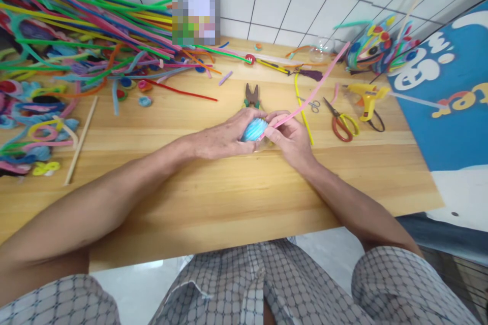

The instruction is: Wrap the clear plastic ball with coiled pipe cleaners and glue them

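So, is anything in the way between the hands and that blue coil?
Nothing visible. The left hand cups the blue coil and the right hand presses the pink pipe cleaner against it; the pliers lie beyond, apart.

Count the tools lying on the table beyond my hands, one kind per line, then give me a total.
Scissors: 2, a red-and-yellow-handled pair and a small silver pair
Pliers: 1
Glue gun: 1
Yellow cutter knife, as it seems: 1
Total: 5
Not counted: the blue coil in the left hand, the pink pipe cleaner in the right hand.
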A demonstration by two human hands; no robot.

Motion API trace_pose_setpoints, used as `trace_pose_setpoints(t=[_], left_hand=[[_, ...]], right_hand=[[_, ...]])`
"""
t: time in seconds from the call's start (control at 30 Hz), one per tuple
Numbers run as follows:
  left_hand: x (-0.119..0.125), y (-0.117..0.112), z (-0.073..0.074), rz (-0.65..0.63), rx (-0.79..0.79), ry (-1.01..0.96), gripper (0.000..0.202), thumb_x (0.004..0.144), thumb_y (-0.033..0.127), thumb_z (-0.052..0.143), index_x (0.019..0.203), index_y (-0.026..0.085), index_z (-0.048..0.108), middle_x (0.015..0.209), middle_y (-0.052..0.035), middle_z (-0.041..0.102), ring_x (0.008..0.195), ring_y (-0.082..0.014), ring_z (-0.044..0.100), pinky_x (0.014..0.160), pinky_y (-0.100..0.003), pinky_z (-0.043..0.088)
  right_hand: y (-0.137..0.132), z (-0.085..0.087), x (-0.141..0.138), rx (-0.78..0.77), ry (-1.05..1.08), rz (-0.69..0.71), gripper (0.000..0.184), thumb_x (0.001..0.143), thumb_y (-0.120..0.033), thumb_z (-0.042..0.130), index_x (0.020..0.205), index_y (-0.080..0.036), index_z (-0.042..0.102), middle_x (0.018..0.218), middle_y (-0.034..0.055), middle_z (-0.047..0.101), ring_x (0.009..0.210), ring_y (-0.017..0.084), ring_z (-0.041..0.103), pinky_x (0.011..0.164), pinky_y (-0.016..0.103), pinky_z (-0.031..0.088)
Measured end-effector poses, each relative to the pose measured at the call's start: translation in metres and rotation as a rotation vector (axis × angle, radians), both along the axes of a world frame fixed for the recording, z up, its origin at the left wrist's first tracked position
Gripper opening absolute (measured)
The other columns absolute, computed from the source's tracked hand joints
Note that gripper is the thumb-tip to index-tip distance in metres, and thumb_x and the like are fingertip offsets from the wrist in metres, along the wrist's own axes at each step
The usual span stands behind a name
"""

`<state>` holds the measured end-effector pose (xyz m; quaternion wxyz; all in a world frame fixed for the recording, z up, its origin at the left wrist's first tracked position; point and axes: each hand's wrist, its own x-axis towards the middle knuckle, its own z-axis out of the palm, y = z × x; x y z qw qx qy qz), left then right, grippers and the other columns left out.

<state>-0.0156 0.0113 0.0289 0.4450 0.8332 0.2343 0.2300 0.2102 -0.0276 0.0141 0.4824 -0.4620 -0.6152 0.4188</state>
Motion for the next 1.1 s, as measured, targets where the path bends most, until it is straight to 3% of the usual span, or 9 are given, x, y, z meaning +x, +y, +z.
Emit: trace_pose_setpoints(t=[0.2,0.37,0.63,0.8,1.1], left_hand=[[0.002,0.000,-0.004,0.007,0.027,0.006,0.062,0.093,0.044,0.070,0.145,0.022,0.047,0.143,-0.0137,0.058,0.134,-0.0312,0.059,0.118,-0.049,0.050],[0.002,-0.001,-0.005,0.023,0.033,0.004,0.075,0.084,0.044,0.081,0.148,0.023,0.047,0.148,-0.0146,0.056,0.138,-0.0338,0.058,0.119,-0.051,0.050],[0.002,-0.002,-0.002,0.011,0.056,-0.009,0.054,0.101,0.054,0.064,0.143,0.024,0.051,0.144,-0.0135,0.060,0.138,-0.0322,0.056,0.120,-0.051,0.049],[0.003,-0.003,0.000,0.010,0.046,0.033,0.058,0.100,0.055,0.061,0.145,0.021,0.048,0.143,-0.0151,0.059,0.133,-0.0328,0.057,0.117,-0.051,0.049],[0.004,-0.006,0.007,0.038,0.026,0.085,0.060,0.099,0.054,0.058,0.146,0.018,0.047,0.140,-0.0147,0.061,0.126,-0.0309,0.060,0.114,-0.047,0.050]], right_hand=[[0.000,-0.001,0.000,0.023,-0.014,-0.007,0.048,0.079,-0.071,0.086,0.084,-0.026,0.070,0.104,0.0043,0.068,0.096,0.021,0.063,0.086,0.037,0.054],[0.000,-0.003,0.001,0.041,-0.002,0.003,0.043,0.082,-0.066,0.087,0.086,-0.025,0.071,0.105,0.0043,0.069,0.097,0.021,0.063,0.086,0.037,0.054],[0.001,-0.002,0.002,0.072,-0.007,0.008,0.040,0.083,-0.062,0.087,0.085,-0.025,0.072,0.104,0.0047,0.069,0.097,0.021,0.063,0.087,0.037,0.052],[0.002,-0.003,0.003,0.053,-0.040,0.013,0.047,0.081,-0.069,0.086,0.085,-0.025,0.070,0.102,0.0039,0.069,0.095,0.021,0.063,0.084,0.036,0.053],[0.003,-0.004,0.004,0.051,-0.008,0.041,0.043,0.083,-0.064,0.086,0.087,-0.025,0.070,0.101,0.0022,0.069,0.093,0.019,0.064,0.082,0.034,0.053]])
